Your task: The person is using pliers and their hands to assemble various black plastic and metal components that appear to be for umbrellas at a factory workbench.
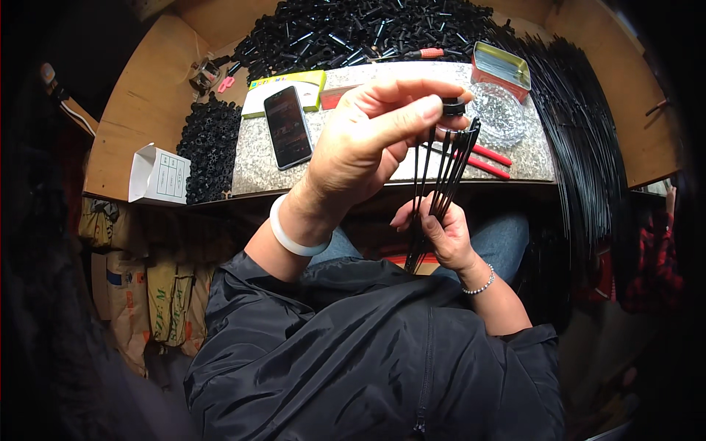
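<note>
My left hand (368, 136), raised over the worktop's front edge, pinches a small round black plastic hub (454, 107) between thumb and fingers. Thin black rods (446, 173), which look like umbrella ribs, hang below it in a bundle. One or two rods reach up to the hub; the other tops stand fanned out just right of it. Lower down, over my lap, my right hand (448, 235) is closed around the bundle. The rods' lower ends run down behind that hand toward my jacket. Whether any rod is fixed in the hub I cannot tell.
Behind lies a heap of black tubular parts (353, 33); small black star-shaped pieces (209, 147) fill the left. A phone (288, 126), a glass dish (496, 114), a tin (501, 67) and red-handled pliers (489, 163) rest on the speckled board. Long black rods (581, 125) overhang at right.
</note>
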Motion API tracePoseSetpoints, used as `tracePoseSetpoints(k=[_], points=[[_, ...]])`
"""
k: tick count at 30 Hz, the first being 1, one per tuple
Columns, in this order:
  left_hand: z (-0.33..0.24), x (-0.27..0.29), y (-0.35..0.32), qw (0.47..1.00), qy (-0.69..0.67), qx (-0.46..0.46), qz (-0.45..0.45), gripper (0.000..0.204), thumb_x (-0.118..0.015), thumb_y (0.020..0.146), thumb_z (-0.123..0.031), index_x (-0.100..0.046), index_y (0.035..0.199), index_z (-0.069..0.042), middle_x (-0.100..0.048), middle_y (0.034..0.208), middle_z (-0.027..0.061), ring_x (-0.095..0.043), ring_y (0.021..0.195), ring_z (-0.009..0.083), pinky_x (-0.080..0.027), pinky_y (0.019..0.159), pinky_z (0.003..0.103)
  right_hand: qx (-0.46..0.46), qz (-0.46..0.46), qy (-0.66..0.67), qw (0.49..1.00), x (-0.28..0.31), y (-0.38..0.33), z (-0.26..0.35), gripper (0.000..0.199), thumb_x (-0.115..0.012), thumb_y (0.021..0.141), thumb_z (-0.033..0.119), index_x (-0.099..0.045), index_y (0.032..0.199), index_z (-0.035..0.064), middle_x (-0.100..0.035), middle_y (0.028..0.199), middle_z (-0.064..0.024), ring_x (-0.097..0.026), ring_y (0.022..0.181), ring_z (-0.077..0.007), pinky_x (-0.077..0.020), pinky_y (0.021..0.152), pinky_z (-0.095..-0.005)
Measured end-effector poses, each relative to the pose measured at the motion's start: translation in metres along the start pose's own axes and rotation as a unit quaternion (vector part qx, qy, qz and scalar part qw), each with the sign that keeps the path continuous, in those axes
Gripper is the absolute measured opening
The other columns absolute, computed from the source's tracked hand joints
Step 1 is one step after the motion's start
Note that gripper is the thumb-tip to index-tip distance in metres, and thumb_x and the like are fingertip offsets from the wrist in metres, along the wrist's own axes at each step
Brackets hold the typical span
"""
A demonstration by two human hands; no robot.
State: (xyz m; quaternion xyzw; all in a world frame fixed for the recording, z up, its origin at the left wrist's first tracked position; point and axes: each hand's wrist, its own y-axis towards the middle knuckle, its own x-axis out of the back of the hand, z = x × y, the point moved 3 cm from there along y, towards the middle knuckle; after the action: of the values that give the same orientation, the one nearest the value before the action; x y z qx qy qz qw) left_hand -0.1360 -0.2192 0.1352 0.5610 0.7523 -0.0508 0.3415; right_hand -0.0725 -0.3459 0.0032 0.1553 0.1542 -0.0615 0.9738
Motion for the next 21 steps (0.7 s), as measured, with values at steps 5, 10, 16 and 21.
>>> tracePoseSetpoints(k=[5,10,16,21], points=[[0.002,0.001,-0.005,0.996,0.09,-0.003,-0.004,0.034,-0.064,0.077,0.007,-0.056,0.11,0.002,-0.058,0.11,0.0143,-0.059,0.099,0.0199,-0.048,0.09,0.032,0.012,0.004,0.008,1.0,0.0,0.001,-0.001,0.029,-0.053,0.092,0.029,-0.055,0.098,0.0003,-0.063,0.093,-0.0088,-0.056,0.081,-0.011,-0.0462,0.077,-0.0258],[-0.001,0.001,-0.005,0.988,0.147,-0.05,0.021,0.033,-0.067,0.072,0.008,-0.06,0.103,0.001,-0.058,0.108,0.0149,-0.056,0.1,0.02,-0.046,0.09,0.031,0.002,0.006,0.005,1.0,0.0,0.0,-0.002,0.029,-0.053,0.092,0.029,-0.055,0.098,0.0005,-0.063,0.093,-0.0086,-0.056,0.08,-0.0109,-0.0463,0.077,-0.0256],[-0.001,0.006,-0.006,0.988,0.142,-0.049,0.016,0.031,-0.068,0.072,0.006,-0.061,0.102,0.002,-0.059,0.106,0.0158,-0.057,0.1,0.0212,-0.045,0.091,0.033,0.0,0.006,0.009,1.0,-0.001,-0.001,-0.002,0.029,-0.054,0.091,0.029,-0.055,0.097,0.0004,-0.063,0.093,-0.0085,-0.056,0.081,-0.0106,-0.0463,0.077,-0.0254],[-0.005,0.002,-0.007,0.991,0.127,-0.035,0.016,0.03,-0.069,0.07,0.005,-0.062,0.1,0.002,-0.06,0.102,0.0162,-0.058,0.098,0.023,-0.044,0.092,0.034,0.01,0.025,0.01,1.0,-0.001,0.005,0.008,0.031,-0.058,0.089,0.029,-0.055,0.099,-0.0001,-0.062,0.096,-0.0098,-0.056,0.086,-0.0127,-0.0455,0.08,-0.0273]])
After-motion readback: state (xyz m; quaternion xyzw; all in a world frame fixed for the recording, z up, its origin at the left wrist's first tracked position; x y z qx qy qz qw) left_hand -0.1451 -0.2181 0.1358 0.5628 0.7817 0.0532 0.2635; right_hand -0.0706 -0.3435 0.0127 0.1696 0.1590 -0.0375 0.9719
